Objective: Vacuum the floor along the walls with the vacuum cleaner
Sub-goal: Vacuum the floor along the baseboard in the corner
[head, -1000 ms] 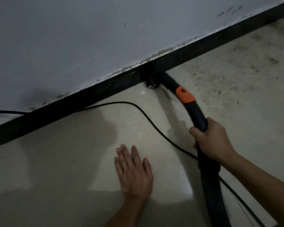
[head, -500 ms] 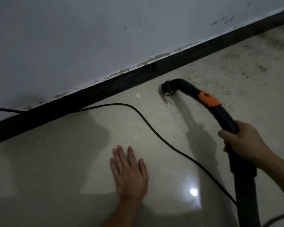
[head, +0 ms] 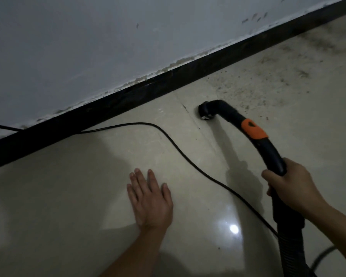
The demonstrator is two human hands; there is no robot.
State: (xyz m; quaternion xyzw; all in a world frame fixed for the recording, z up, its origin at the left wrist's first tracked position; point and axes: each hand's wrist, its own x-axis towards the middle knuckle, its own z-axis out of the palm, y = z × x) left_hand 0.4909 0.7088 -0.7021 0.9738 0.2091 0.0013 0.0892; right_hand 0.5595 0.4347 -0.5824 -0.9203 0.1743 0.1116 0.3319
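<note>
Head view | nozzle (head: pixel 205 111) on floor (head: pixel 88 186), near baseboard (head: pixel 128 98), not touching

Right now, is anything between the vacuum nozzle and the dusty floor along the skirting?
Nothing visible. The black curved vacuum nozzle is beside the gritty dusty patch by the black skirting board, with bare tile between. The thin black power cable lies on its other side, toward the left hand.
</note>
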